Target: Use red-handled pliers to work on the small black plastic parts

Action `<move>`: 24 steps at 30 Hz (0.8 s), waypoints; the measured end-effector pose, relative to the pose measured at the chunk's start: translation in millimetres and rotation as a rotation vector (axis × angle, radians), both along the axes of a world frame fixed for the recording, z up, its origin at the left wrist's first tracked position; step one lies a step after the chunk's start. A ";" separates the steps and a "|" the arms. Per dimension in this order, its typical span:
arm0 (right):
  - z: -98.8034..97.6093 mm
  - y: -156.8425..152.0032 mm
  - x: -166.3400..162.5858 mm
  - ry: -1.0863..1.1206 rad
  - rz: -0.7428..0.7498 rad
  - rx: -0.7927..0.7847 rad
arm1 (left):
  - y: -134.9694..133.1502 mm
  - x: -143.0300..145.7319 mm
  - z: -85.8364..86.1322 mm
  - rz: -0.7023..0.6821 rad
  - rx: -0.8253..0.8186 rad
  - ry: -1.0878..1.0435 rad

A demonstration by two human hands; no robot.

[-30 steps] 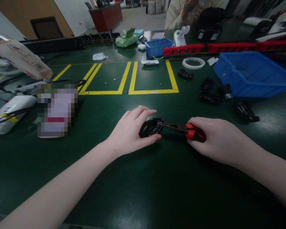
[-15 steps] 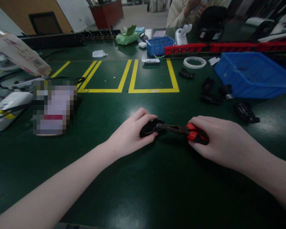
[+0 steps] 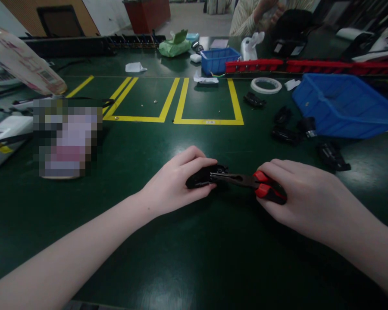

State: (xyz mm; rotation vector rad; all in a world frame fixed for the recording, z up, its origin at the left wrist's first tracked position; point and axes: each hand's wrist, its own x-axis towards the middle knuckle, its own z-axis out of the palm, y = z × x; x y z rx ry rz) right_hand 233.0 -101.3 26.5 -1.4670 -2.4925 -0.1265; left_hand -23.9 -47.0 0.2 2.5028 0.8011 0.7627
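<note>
Between the thumb and fingers of my left hand [image 3: 184, 176] is a small black plastic part [image 3: 198, 177], held low over the green table [image 3: 168, 249]. My right hand [image 3: 297, 193] is closed round the red and black handles of long-nose pliers [image 3: 237, 179]. The jaws point left and their tips meet the right side of the black part. Whether they grip a piece of it I cannot tell. Fingers hide much of the part's left side.
Several similar black parts [image 3: 286, 134] lie right of centre, beside a large blue bin [image 3: 345, 105]. Behind them are a tape roll [image 3: 266, 85], a small blue basket [image 3: 218, 60] and a red rail [image 3: 317, 66]. A blurred-out phone-like object [image 3: 74, 142] lies left. A person [image 3: 245, 19] sits opposite.
The pliers have turned slightly, their handles now a little lower and further right. The black part has shifted slightly left in my left hand. The camera view has tilted a little.
</note>
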 end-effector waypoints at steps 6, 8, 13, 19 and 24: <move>2.8 -1.0 -1.1 -0.024 0.010 0.045 | 0.3 0.6 -1.5 -0.009 0.019 -0.019; 3.6 -0.9 -1.0 -0.026 0.025 0.064 | 0.3 0.1 -1.6 -0.006 0.017 -0.019; 3.3 0.1 -0.5 -0.036 0.047 0.069 | 0.3 -1.0 -1.8 0.003 0.013 -0.021; 3.8 -0.3 -1.7 -0.041 0.061 0.074 | 1.1 -0.1 -2.2 -0.002 0.015 -0.028; 2.5 -0.7 -1.8 -0.034 0.066 0.076 | 0.4 -0.1 -2.1 -0.018 0.013 -0.036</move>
